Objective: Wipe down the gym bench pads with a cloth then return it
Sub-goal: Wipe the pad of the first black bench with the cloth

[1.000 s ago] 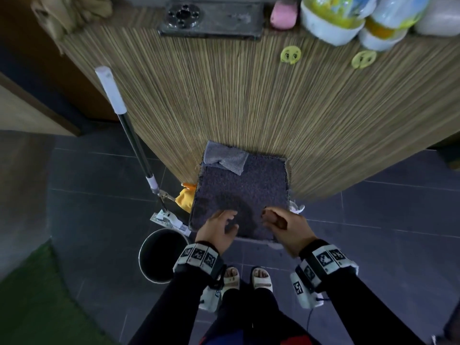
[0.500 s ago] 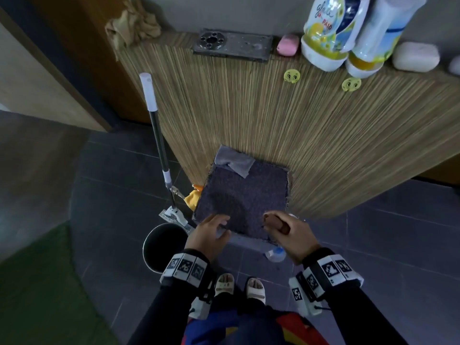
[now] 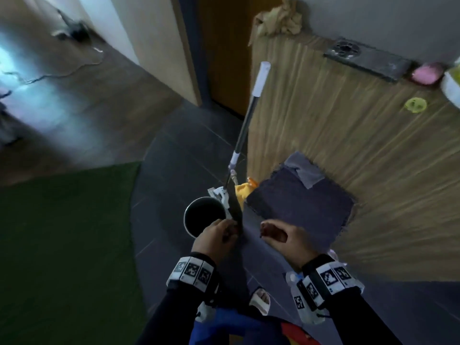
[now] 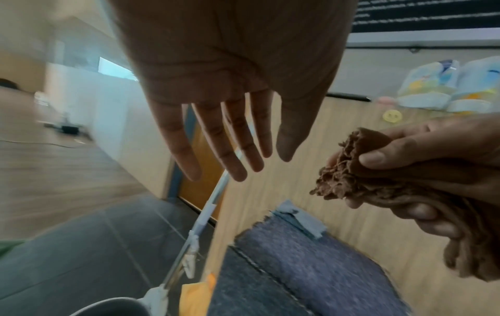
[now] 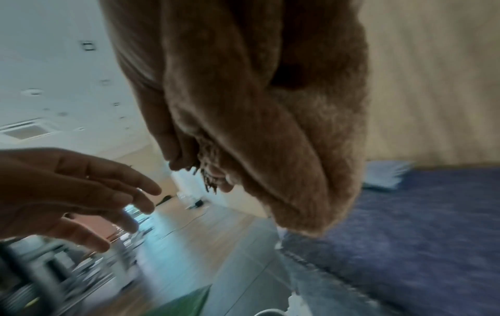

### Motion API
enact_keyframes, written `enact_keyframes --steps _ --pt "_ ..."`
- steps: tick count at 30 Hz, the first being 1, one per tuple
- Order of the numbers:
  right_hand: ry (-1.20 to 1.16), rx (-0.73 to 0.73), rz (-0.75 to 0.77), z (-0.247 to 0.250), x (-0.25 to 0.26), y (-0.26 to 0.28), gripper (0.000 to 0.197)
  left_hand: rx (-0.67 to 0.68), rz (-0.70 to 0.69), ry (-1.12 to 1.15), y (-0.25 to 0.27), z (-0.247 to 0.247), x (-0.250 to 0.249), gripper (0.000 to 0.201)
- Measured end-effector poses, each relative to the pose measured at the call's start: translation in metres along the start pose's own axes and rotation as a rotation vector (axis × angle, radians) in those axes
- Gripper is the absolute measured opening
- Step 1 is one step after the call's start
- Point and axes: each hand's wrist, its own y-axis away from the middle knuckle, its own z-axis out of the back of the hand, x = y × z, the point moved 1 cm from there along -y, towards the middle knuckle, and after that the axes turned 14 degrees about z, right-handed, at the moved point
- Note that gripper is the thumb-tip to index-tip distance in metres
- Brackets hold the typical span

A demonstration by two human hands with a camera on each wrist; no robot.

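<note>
The bench pad (image 3: 298,202) is a dark purple-grey fuzzy slab standing against a wood-grain cabinet, with a grey patch (image 3: 302,170) at its far end. My right hand (image 3: 267,231) hovers just off the pad's near-left corner and grips a bunched brown cloth (image 4: 378,181), which fills most of the right wrist view as the cloth (image 5: 257,107). My left hand (image 3: 230,229) is beside it, over the bucket's rim. In the left wrist view the left hand (image 4: 230,154) has straight, spread fingers and holds nothing.
A mop (image 3: 245,125) with a white-tipped handle leans on the cabinet (image 3: 361,135), above a black bucket (image 3: 202,217) and a yellow rag (image 3: 242,192). A green mat (image 3: 62,245) lies left. A crumpled beige cloth (image 3: 278,18) and pink soap (image 3: 427,73) sit on the cabinet top.
My view has swung left. Both hands have drawn back from the pad's front edge; the left hand lifted off the pad toward the bucket, the right still grips the cloth.
</note>
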Motion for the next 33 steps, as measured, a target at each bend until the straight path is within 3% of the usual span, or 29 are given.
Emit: enact_keyframes --steps 5,10,20,26,33 --pt "-0.025 0.255 0.136 -0.054 0.037 -0.024 0.031 -0.124 0.168 0.05 0.038 0.032 0.056 0.036" --pt "0.038 0.523 0.29 -0.125 0.087 -0.034 0.033 -0.293 0.317 0.209 0.108 0.063 0.127 0.031" --pt "-0.01 0.989 0.545 -0.308 0.188 0.026 0.033 -0.592 0.767 0.418 0.29 0.076 0.266 0.03" --pt "0.112 1.286 0.756 -0.396 0.233 0.063 0.036 -0.74 0.992 0.585 0.366 0.053 0.307 0.03" --pt "0.115 1.543 0.92 -0.492 0.279 0.087 0.031 -0.916 1.197 0.751 0.406 0.055 0.344 0.031"
